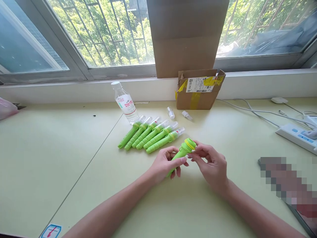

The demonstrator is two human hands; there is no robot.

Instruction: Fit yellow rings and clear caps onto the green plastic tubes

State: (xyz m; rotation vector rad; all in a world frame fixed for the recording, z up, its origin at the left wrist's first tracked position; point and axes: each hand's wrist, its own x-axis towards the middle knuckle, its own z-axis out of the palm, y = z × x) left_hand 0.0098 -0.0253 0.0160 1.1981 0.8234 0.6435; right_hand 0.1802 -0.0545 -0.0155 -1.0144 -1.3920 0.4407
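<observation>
A green ribbed plastic handle shaped like a small flashlight (182, 150), with a yellow ring round its wide head, is tilted up to the right. My left hand (170, 162) is wrapped round its lower part. Close against the head, the fingers of my right hand (209, 162) are pinched together; what lies between them, if anything, is too small to make out. No clear tip shows on this handle. Just beyond my hands, several similar green handles with clear tips (160, 142) lie side by side in a slanted row.
Behind the row stands a water bottle (125, 104). Two small clear caps (170, 113) lie before an open cardboard box (194, 99) at the window. On the right are a white power strip (296, 137), cables (260, 111) and a phone-like slab (300, 219), partly blurred out.
</observation>
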